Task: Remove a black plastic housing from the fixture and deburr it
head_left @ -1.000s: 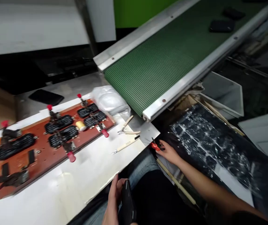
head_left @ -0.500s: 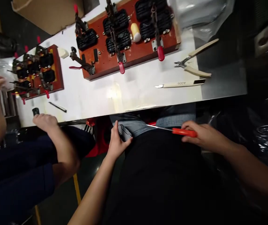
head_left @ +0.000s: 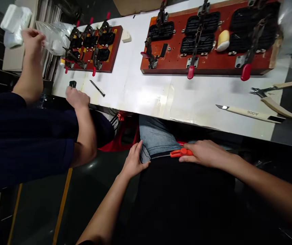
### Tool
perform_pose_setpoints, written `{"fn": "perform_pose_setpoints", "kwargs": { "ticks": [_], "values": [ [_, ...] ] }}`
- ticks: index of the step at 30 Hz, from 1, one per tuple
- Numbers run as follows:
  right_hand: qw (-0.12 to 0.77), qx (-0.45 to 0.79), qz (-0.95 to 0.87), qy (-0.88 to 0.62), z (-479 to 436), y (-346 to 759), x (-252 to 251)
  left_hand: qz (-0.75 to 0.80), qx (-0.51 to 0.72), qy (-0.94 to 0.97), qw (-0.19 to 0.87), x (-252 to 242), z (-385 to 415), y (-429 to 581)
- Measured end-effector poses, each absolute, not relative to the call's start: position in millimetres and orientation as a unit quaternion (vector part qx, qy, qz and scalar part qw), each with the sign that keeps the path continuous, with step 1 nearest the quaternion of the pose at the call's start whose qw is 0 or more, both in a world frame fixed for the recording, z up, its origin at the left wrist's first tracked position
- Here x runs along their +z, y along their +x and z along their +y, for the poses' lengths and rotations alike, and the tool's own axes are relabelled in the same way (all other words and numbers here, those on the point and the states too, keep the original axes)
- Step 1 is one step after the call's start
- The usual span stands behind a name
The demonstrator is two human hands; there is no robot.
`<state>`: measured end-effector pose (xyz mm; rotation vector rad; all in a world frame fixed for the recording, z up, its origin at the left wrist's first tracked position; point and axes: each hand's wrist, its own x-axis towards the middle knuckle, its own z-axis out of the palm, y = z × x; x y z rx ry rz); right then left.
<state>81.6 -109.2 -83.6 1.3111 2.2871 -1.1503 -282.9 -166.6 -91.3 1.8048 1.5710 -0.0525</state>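
Observation:
My left hand [head_left: 133, 161], low over my lap, is closed around the edges of a small flat grey plastic part [head_left: 144, 154] with a dark outline. Its fingers lie on the far side and the thumb below. My right hand [head_left: 202, 153] grips an orange utility knife [head_left: 180, 152] with a round knob on its handle. The knife's long thin blade points left, its tip at the grey part's right edge; whether it touches I cannot tell. Jeans and a black top are right behind both hands.
On the white table [head_left: 146, 98] stand a large red clamp fixture [head_left: 171, 69] and a smaller one [head_left: 115, 47]. A pen knife [head_left: 250, 113] and nippers [head_left: 273, 98] lie at right. A co-worker's hand [head_left: 77, 97] holds a dark tool; the other hand [head_left: 32, 41] is raised by plastic bags.
My right hand has brought the knife left, its blade now reaching the grey part. The view has swung left, and the co-worker's raised hand now shows fully.

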Motion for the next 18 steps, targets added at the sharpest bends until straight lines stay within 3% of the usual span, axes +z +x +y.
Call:
{"fn": "perform_pose_setpoints", "kwargs": {
  "ticks": [9, 13, 18],
  "values": [
    [0.110, -0.498, 0.738, 0.443, -87.6, 96.4, -49.4, 0.585, 0.011, 0.640, 0.497, -87.0, -137.0, -300.9],
    [0.052, -0.472, 0.752, 0.457, -112.0, 115.6, -44.2, 0.648, 0.033, 0.562, 0.512, -96.3, -112.7, -294.1],
    [-0.034, -0.396, 0.733, 0.553, -171.3, 168.2, -46.2, 0.593, 0.040, 0.546, 0.590, -113.1, -81.1, -265.5]
  ]
}}
